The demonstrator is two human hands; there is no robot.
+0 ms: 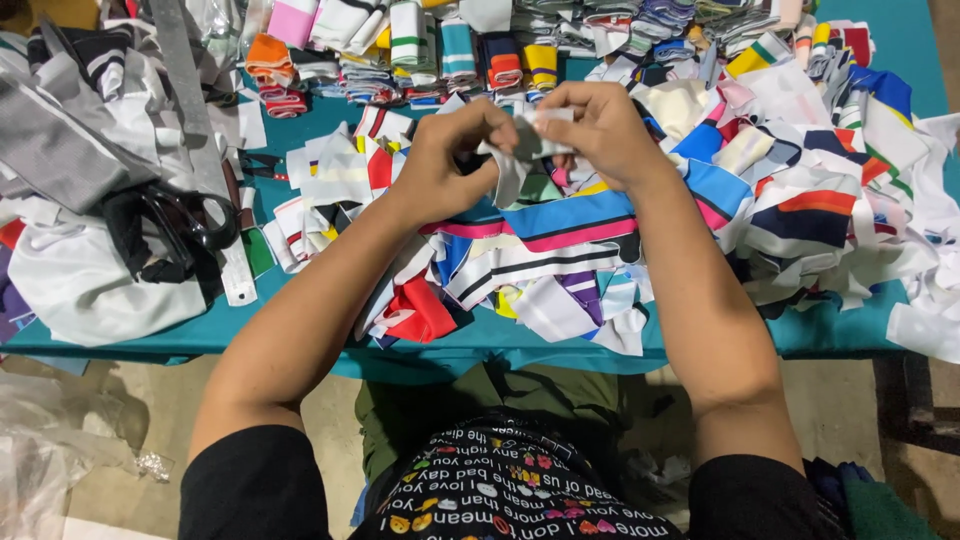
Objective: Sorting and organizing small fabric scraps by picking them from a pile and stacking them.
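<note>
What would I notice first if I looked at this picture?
Two hands, left hand and right hand, pinch a small white scrap above the middle of a teal table. Colourful striped scraps cover it, and black scissors lie at left.

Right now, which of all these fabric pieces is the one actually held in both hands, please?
The small grey-and-white strip, pinched between the left hand and right hand above the table; every other piece lies loose or stacked.

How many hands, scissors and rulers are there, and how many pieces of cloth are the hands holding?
Hands: 2, the left hand and the right hand
Cloth pieces held: 1, a pale strip pinched by both hands
Scissors: 1, black scissors
Rulers: 1, a long metal ruler
Total: 5
</note>
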